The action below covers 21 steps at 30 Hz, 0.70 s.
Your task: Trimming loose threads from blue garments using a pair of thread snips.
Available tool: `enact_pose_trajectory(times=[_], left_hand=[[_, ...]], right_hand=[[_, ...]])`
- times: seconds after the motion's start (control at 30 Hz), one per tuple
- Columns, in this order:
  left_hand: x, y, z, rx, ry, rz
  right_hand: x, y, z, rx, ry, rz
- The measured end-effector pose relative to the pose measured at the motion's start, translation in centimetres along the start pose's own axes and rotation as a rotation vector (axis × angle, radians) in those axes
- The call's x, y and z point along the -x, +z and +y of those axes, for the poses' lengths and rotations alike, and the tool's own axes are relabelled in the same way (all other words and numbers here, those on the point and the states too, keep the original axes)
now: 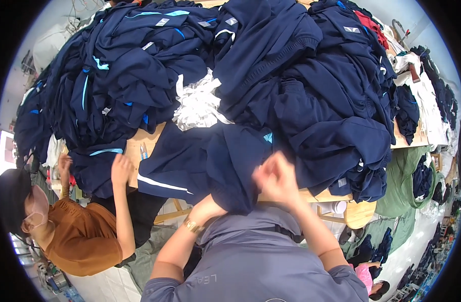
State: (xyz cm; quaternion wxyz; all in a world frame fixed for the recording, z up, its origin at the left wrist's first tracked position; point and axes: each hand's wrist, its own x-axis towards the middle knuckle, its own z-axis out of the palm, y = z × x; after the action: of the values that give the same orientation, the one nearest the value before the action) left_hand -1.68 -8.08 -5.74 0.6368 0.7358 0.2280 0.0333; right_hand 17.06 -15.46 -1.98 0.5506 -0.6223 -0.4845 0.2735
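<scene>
A navy garment [230, 161] with a white stripe along one edge and a small light-blue patch lies across the table's near edge in front of me. My left hand [210, 207], with a gold-coloured watch at its wrist, reaches into or under the garment's near edge. The cloth hides its fingers. Over the garment's right side is my right hand [278, 176]. Its fingers look bent, but motion smears them, and I cannot make out whether they hold anything. Just beyond the garment sits a heap of white strips [199, 103].
Big piles of navy garments [135, 70] cover the far left and right of the wooden table [154, 138]. Thread snips [143, 151] lie left of my garment. A co-worker in a brown shirt [84, 236] works at my left. A wooden stool [360, 214] stands at right.
</scene>
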Motion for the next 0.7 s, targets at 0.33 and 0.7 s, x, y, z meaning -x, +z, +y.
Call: enact_pose_trajectory(times=[0.33,0.7], left_hand=[[-5.8,-9.0,2.8,-0.393,0.115,0.524],[-7.5,-12.3,11.9,-0.310,0.511,0.941]], right_hand=[[-4.3,1.0,10.8,0.257,0.202,-0.037],[-7.4,-5.3,-3.4,0.112,-0.550,0.586]])
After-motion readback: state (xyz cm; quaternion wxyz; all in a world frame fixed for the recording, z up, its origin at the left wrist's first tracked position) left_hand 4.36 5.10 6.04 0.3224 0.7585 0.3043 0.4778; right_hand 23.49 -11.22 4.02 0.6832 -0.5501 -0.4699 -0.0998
